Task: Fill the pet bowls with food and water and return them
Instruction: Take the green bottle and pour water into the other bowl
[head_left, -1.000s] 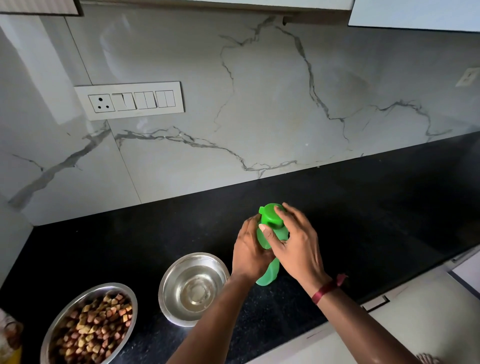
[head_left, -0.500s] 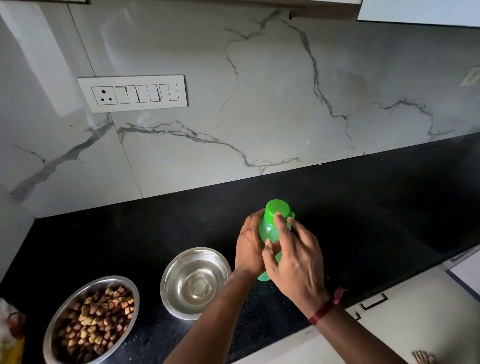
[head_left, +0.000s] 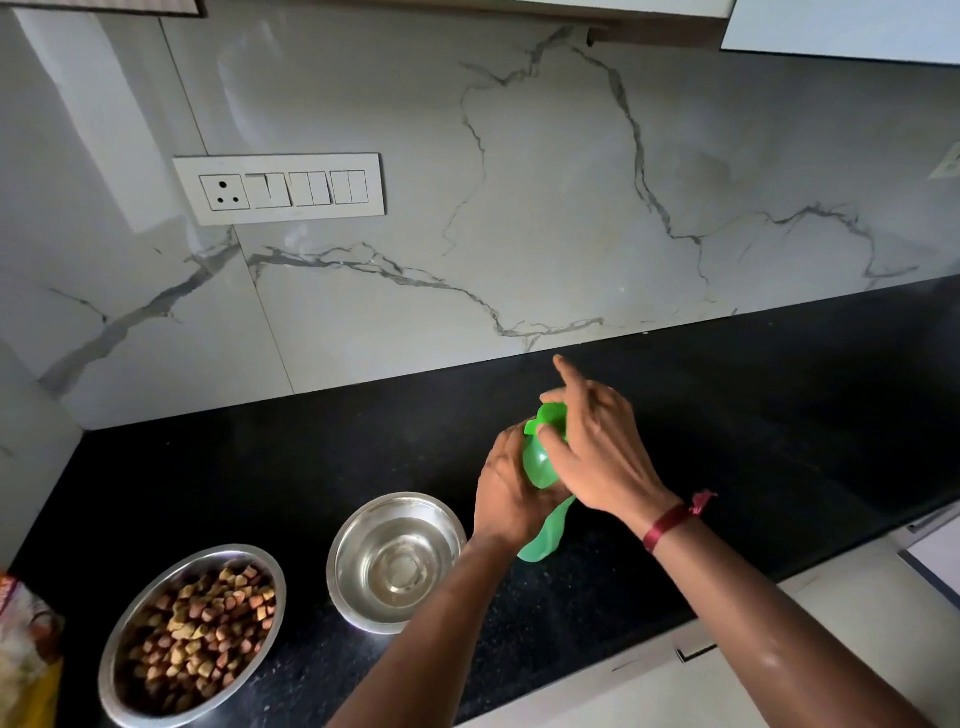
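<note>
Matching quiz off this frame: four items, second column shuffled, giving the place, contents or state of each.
Items
1. green bottle
2. steel bowl beside the bottle
3. steel bowl at far left
4. switch panel

States
A. mounted on the marble wall
B. full of kibble
C. gripped by the left hand, right hand at its cap
D. holds clear water

Pairs: 1-C, 2-D, 3-B, 4-A
</note>
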